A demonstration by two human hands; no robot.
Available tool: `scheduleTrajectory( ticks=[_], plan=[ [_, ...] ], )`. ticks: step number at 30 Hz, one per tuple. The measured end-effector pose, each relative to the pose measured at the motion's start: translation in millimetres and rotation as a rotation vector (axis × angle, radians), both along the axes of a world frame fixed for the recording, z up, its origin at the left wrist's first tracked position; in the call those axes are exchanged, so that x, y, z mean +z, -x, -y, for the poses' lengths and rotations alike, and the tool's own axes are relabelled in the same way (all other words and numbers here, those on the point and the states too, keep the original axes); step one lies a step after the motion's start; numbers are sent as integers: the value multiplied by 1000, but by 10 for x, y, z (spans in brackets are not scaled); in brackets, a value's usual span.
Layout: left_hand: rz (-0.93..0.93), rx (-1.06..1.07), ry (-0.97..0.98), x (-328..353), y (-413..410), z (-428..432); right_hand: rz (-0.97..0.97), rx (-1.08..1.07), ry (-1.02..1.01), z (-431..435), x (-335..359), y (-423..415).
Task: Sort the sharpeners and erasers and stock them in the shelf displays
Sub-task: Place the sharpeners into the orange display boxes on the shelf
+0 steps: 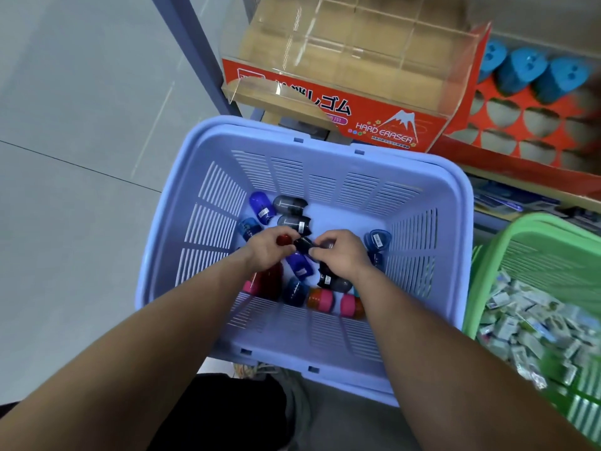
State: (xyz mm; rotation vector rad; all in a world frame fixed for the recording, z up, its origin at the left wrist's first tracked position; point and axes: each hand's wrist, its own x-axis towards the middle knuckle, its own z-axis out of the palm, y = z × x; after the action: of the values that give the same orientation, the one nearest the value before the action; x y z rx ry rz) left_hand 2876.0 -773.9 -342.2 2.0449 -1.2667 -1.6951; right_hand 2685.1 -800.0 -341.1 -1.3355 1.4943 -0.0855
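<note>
Picking step inside lilac slatted plastic basket [260, 133], mid-floor — left hand [268, 252] curls round red translucent capsule sharpener [284, 239]; right hand [343, 255] pinches black capsule sharpener [304, 245]. Next likely: lift to red heart-holed card display tray [515, 105] — seat in free holes.

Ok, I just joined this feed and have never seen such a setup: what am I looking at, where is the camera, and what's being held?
No machine here: a person works with two bare hands, and the one picture comes from a camera on their head, looking down. Both hands are inside a lavender basket of loose sharpeners. The left hand grips a red sharpener; the right hand pinches a black sharpener in its fingers. To the right, a green basket holds small wrapped erasers. On the shelf behind stand a clear eraser display box, seemingly empty, and a red tray with three blue sharpeners.
</note>
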Motion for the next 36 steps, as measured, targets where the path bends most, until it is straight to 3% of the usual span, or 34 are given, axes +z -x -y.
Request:
scheduleTrajectory(
  ticks=[5, 12, 17, 24, 29, 36],
  plan=[
    [-54, -18, -87, -19, 13, -8, 36, -74, -32, -2, -43, -8],
    [-237, 225, -50, 177, 16, 124, 98, -148, -88, 39, 76, -48],
    [-185, 402, -37, 543, -3, 214, 93, -370, -58, 155, 342, -95],
    [-204, 409, 106, 1589, 77, 187, 387, -473, -66, 154, 1412, -161],
    [-336, 355, 176, 2538, 402, -69, 558, -432, -8, -99, 2260, 255],
    [-459, 299, 289, 3492, 1204, -484, 590, -396, 96, -516, 3335, 1082]
  ],
)
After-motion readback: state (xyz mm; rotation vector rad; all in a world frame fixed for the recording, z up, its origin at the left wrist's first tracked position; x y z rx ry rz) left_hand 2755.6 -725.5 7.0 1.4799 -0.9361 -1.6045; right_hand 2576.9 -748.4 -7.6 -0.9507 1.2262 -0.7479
